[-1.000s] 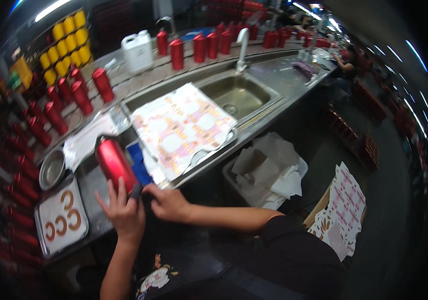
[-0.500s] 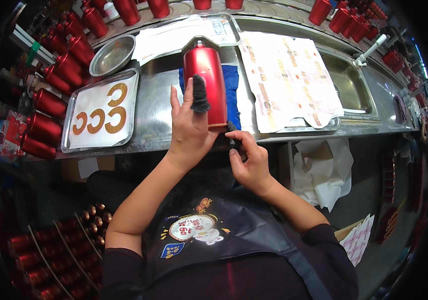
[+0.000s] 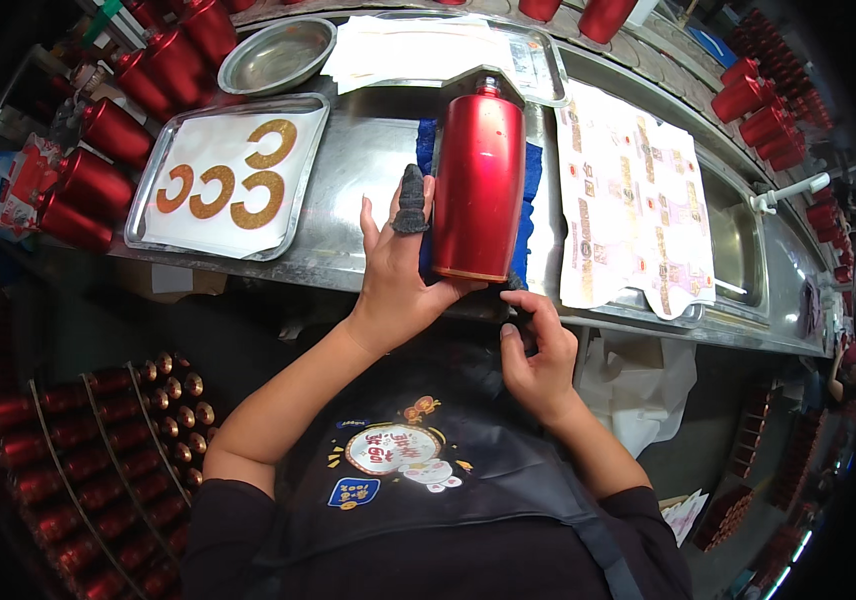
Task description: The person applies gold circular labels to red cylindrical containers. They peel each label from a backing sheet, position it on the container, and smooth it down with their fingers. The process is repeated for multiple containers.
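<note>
A glossy red bottle [image 3: 480, 190] with a narrow threaded neck lies on a blue cloth [image 3: 529, 205], its base toward me. My left hand [image 3: 398, 270] cups its lower left side. The thumb runs under the base while the other fingers stretch upward, one in a black fabric finger cover [image 3: 410, 205]. By the base's right corner is my right hand [image 3: 543, 355], fingers curled in. Dark fuzzy material [image 3: 515, 283] shows at its fingertips. Whether the right fingers hold anything is hidden.
On the left, a steel tray [image 3: 144, 238] carries gold C-shaped pieces on white paper, with a metal bowl [image 3: 278, 58] behind. Patterned sheets [image 3: 638, 200] cover the right side, beside a sink [image 3: 743, 245] with a white tap. Red bottles [image 3: 116, 132] crowd the left edge; more stand in a rack [image 3: 98, 460] below.
The view has swung, so the bench sits turned and the bottle lies further right in the picture. My left covered finger has come off the bottle's front to its left side.
</note>
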Available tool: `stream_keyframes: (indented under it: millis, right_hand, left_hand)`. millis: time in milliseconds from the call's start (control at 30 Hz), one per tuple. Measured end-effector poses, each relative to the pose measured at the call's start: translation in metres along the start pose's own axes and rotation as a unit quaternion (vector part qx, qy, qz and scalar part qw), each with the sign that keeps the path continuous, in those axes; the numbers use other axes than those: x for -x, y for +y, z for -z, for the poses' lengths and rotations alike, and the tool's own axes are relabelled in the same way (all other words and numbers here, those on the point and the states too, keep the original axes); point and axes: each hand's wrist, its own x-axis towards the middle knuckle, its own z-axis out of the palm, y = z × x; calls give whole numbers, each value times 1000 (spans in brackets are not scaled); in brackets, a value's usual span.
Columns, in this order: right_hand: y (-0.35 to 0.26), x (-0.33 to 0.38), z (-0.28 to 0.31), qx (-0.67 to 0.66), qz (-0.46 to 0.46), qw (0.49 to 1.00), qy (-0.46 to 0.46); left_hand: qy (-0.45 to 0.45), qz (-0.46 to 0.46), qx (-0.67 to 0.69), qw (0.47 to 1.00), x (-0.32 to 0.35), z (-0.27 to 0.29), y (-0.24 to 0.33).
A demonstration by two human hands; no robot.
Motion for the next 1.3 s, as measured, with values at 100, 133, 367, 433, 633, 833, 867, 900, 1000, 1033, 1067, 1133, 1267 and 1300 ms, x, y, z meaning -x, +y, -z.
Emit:
stream_keyframes:
  millis: [100, 133, 367, 433, 633, 833, 867, 900, 1000, 1033, 1067, 1133, 1267, 1300]
  right_hand:
    - [-10, -3, 3, 22, 22, 1000, 2]
    - [-13, -4, 3, 33, 39, 999, 4]
    - [-15, -11, 2, 83, 129, 988, 3]
    - [-13, -11, 1, 66, 114, 991, -3]
    - [-16, -8, 3, -6, 26, 999, 22]
    - [8, -27, 42, 23, 10, 998, 61]
    - [20, -37, 54, 42, 22, 997, 68]
    - [34, -48, 69, 86, -5, 992, 94]
    - [97, -104, 136, 247, -21, 951, 185]
    - [124, -121, 164, 259, -74, 939, 213]
    - [154, -137, 198, 322, -127, 912, 218]
    - [220, -152, 270, 316, -227, 887, 248]
    - [340, -126, 375, 411, -456, 765, 193]
    - [358, -117, 385, 350, -431, 818, 146]
  left_hand:
    - [23, -14, 23, 999, -1, 0, 8]
    - [34, -28, 33, 999, -2, -1, 10]
    - [39, -106, -12, 993, -10, -2, 11]
    - [33, -67, 41, 996, -8, 0, 10]
    - [-1, -26, 30, 999, 0, 3, 8]
    - [-20, -30, 0, 999, 0, 10, 11]
    - [-21, -16, 9, 1000, -1, 10, 12]
    - [-20, -9, 10, 1000, 0, 11, 14]
    - [-9, 2, 54, 998, 0, 10, 19]
    - [-14, 33, 75, 997, 0, 8, 20]
    - [-10, 56, 104, 993, 0, 7, 21]
    - [-29, 143, 165, 975, 0, 5, 21]
    - [-19, 156, 183, 970, 1, 1, 17]
    - [7, 97, 99, 990, 1, 1, 15]
